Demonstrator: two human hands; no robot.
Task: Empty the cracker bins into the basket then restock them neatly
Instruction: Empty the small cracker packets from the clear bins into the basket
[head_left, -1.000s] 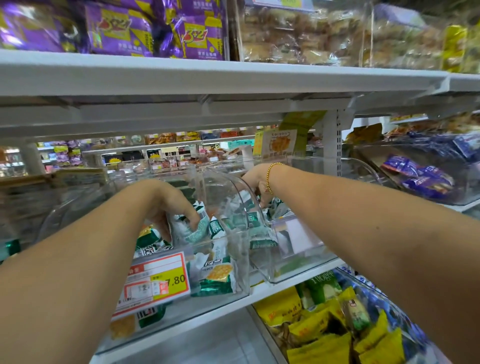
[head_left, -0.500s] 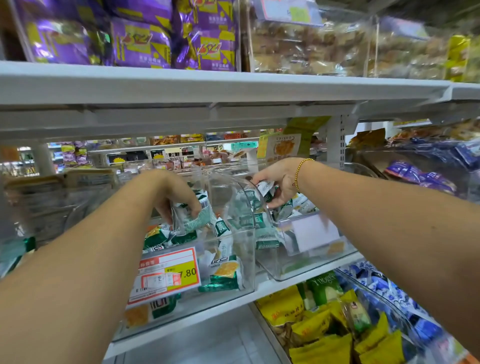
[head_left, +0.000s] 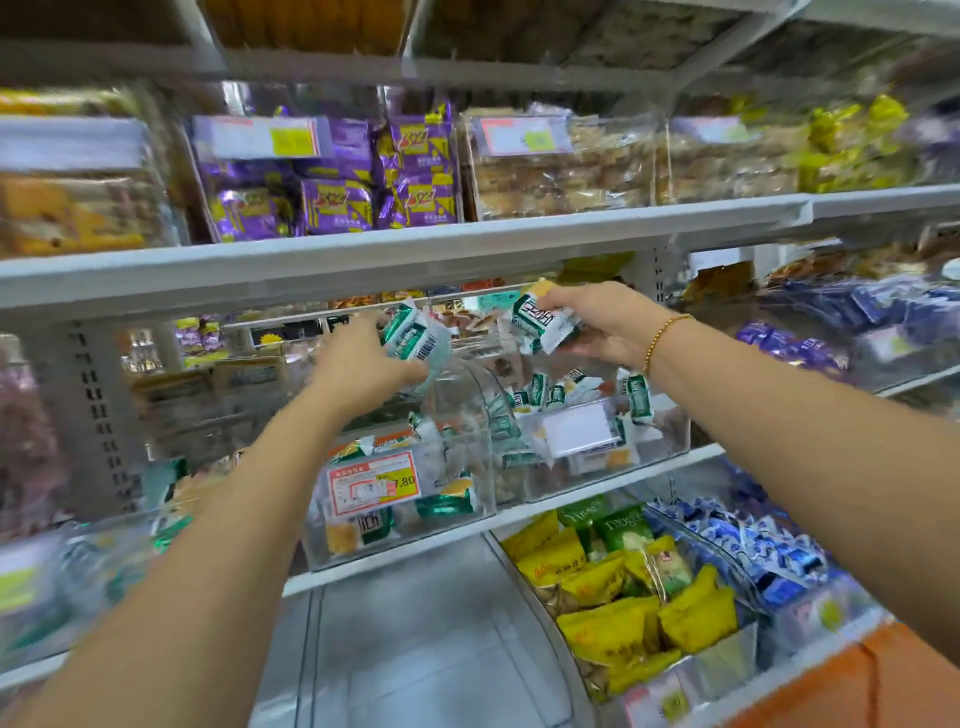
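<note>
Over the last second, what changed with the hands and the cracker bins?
Both hands rose out of the bins, each carrying packets gripped inside: left hand holds cracker packets above the left bin, right hand holds another bunch above the right bin. Bins stayed on the shelf, packets remaining in both.

A gold beaded bracelet (head_left: 665, 333) rings the wrist of the right hand (head_left: 597, 322); left forearm (head_left: 249, 499) and right forearm (head_left: 789, 415) are bare.

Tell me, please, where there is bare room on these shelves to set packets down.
Only the lower shelf is bare: the patch beneath the price-tagged bin, left of the yellow packets. That bin, its neighbour, the purple packs above and the blue packets are crowded.
</note>
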